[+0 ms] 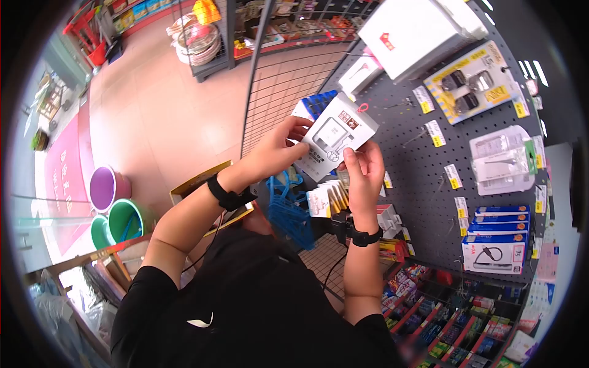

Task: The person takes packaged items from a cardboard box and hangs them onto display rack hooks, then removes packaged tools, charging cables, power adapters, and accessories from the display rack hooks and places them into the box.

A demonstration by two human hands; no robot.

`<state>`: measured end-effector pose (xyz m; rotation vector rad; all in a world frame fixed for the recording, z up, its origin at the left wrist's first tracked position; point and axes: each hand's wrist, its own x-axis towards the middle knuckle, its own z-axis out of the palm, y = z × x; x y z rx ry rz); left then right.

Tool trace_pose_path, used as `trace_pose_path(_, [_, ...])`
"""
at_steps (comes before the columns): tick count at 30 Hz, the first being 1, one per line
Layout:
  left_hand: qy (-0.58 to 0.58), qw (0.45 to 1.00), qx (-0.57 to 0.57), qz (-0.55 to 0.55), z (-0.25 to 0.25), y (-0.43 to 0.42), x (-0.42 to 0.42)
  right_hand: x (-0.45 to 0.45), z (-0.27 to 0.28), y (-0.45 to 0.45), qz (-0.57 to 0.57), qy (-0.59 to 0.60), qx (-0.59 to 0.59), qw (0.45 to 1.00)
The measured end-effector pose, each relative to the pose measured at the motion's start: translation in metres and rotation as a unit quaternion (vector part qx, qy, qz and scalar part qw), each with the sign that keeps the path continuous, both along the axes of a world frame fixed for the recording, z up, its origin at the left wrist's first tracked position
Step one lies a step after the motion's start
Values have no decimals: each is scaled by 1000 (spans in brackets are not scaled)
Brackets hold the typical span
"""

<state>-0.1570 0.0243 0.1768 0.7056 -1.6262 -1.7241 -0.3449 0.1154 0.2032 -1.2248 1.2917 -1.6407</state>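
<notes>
A white retail box [326, 150] is held up between my two hands, tilted, its printed front showing a picture of a device and dark lettering. A small red loop sticks out at its upper right corner. My left hand [283, 147] grips the box along its left edge, thumb on the front. On the lower right side, my right hand [366, 175] pinches it with the thumb on the front and the fingers behind. Just behind the box is a blue-and-white package [318, 105]; the box covers part of it.
A dark pegboard [417, 165] on the right carries hooks, price tags, a yellow blister pack [472, 83], a clear plastic case [502, 161] and blue-white cable boxes [496, 254]. Blue hangers [288, 211] hang below my hands. Buckets [130, 219] stand at left.
</notes>
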Motion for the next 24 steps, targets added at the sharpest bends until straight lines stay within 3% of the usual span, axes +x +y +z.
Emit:
trace_pose_path(5, [-45, 998, 31, 6, -42, 23, 56, 35, -46, 12, 66, -55, 118, 989])
trace_pose_path(7, [-42, 991, 118, -45, -67, 37, 79, 54, -69, 19, 111, -81, 181, 974])
trace_pose_path(9, [-22, 981, 191, -5, -95, 59, 98, 76, -92, 29, 141, -84, 221, 962])
trace_pose_path(13, [-51, 963, 259, 51, -135, 103, 139, 108, -153, 53, 208, 32, 269, 940])
trace_pose_path(15, [-52, 956, 269, 102, -172, 122, 156, 122, -171, 61, 242, 8, 302, 922])
trace_pose_path(16, [-44, 952, 277, 121, -177, 129, 161, 131, -170, 64, 255, -63, 322, 910])
trace_pose_path(19, [-70, 940, 306, 137, -185, 139, 175, 145, -171, 60, 268, -68, 375, 885])
trace_pose_path(24, [-67, 934, 310, 165, -190, 134, 185, 153, -192, 46, 276, 63, 313, 907])
